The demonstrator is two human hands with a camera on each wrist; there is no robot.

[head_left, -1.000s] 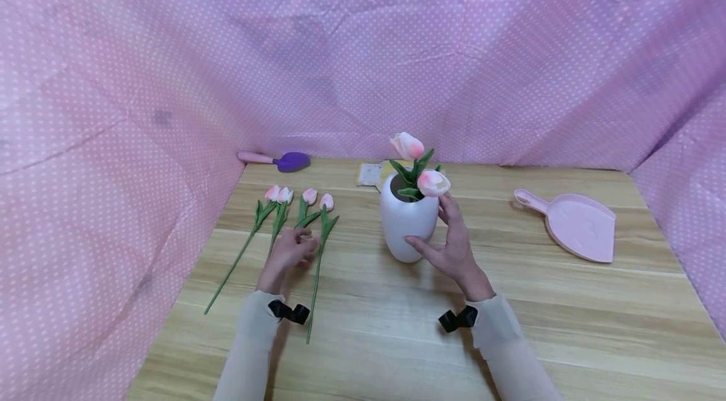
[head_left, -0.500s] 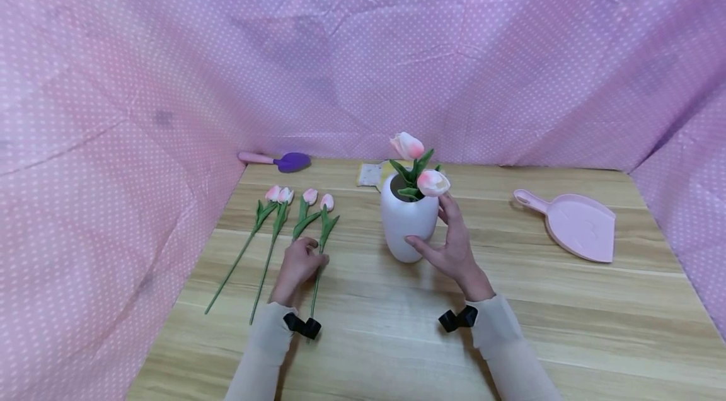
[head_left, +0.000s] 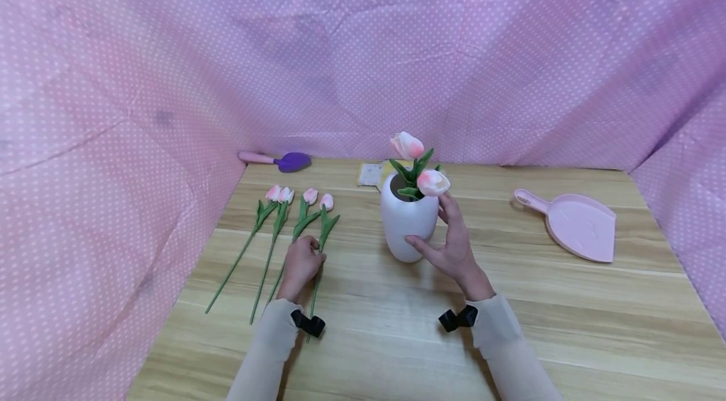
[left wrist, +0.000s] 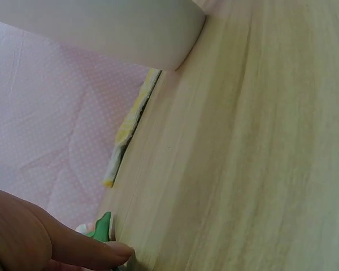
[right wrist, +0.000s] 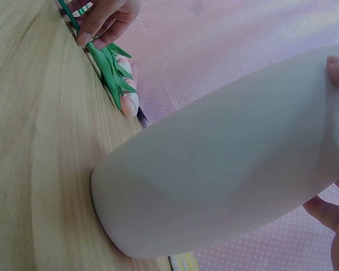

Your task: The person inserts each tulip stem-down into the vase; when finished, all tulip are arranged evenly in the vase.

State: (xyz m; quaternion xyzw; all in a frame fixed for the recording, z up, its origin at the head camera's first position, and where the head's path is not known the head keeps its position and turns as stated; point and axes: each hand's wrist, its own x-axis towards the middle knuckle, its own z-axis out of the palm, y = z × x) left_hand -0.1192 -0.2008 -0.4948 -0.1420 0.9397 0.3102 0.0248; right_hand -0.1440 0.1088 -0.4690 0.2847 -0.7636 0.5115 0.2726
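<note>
Four pale pink tulips [head_left: 307, 219] with green leaves and stems lie side by side on the left part of a wood-grain bench [head_left: 374, 344], blossoms pointing away from the person. The left hand [head_left: 300, 267] is down at the rightmost tulip [head_left: 326, 227], below its leaves; its grip is together, thumb and finger pinching the stem. The stem of the neighbouring tulip runs partly out of sight beneath that hand, and the other two lie just to its left.

Near the middle of the bench stands a smooth white vase [head_left: 405, 227], upright. The right hand [head_left: 454, 256] holds it from the right, its grip clamped on the vase's side, with the thumb across the front and the fingers curved round toward the back. Two more tulips stand in the vase, their leaves rising above the rim: one blossom [head_left: 408, 145] sits higher at the back, the other [head_left: 433, 183] leans over the rim toward the right hand.

Behind the vase, partly covered by it, lies a flat yellow-and-white item [head_left: 371, 174]. A trowel [head_left: 293, 162] with a purple blade and pink handle rests at the far left edge. Well to the right lies a pink dustpan [head_left: 581, 227], handle pointing left. Pink cloth [head_left: 363, 60] with white dots hangs around the back and sides.
</note>
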